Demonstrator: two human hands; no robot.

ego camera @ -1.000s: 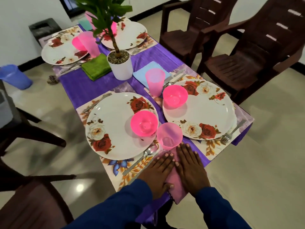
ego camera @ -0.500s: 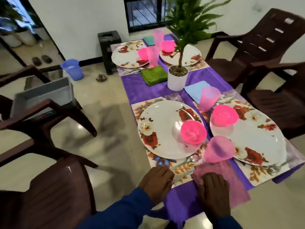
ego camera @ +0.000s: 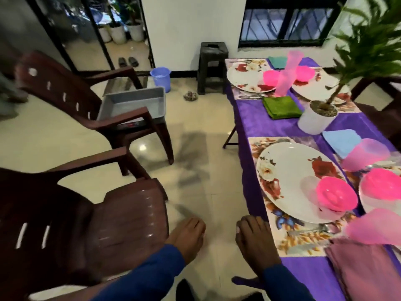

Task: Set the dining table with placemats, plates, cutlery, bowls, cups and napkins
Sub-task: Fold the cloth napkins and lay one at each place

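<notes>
Change: both hands have left the pink napkin; half a second ago the right hand pressed on it and the left lay on the placemat edge. The view has swung left.
Left hand: off the table, over the floor beside the near chair; fingers loosely curved together, holding nothing, touching nothing.
Right hand: at the table's near left corner, fingers relaxed and lightly bent, resting against the edge of the purple cloth just beside the placemat; holding nothing.
Napkin: lies folded on the cloth at the near edge, right of the placemat, apart from both hands.
Near setting: plate on the placemat, pink bowl on the plate, pink cup just beyond the napkin, spoon between plate and napkin.
Far chair: carries a grey tray.
</notes>
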